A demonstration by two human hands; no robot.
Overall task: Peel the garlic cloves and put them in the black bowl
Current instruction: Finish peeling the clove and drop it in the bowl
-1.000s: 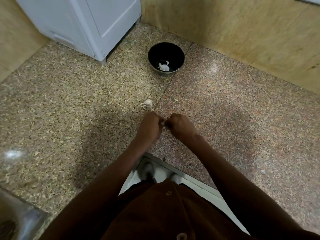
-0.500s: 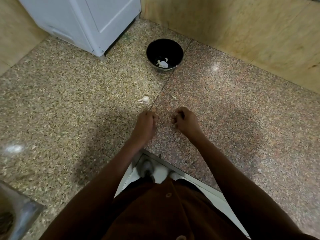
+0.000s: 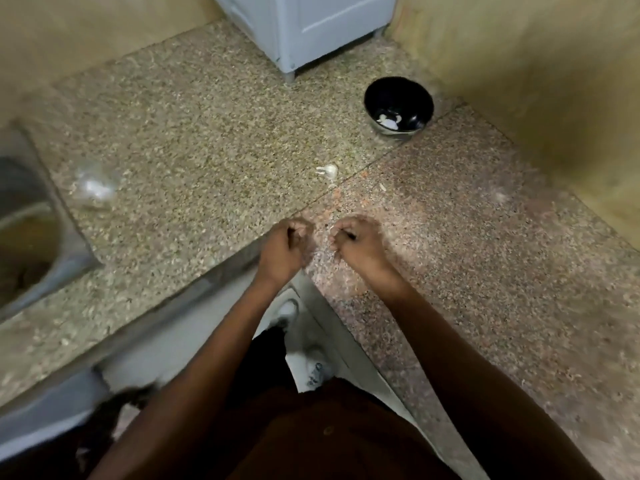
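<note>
Scanning from the left, we see a steel sink (image 3: 31, 230) set into the speckled counter (image 3: 194, 140), then a pale cabinet (image 3: 311, 26) behind. Our left hand (image 3: 282, 249) is clenched; our right hand (image 3: 356, 242) pinches something whitish, too blurred to name. A garlic clove (image 3: 329, 170) lies beyond both hands, the black bowl (image 3: 398, 103) farther right.

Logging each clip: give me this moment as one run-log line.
hands: left and right curled, apart | held item: unclear | garlic piece on counter | black bowl: white pieces inside
</note>
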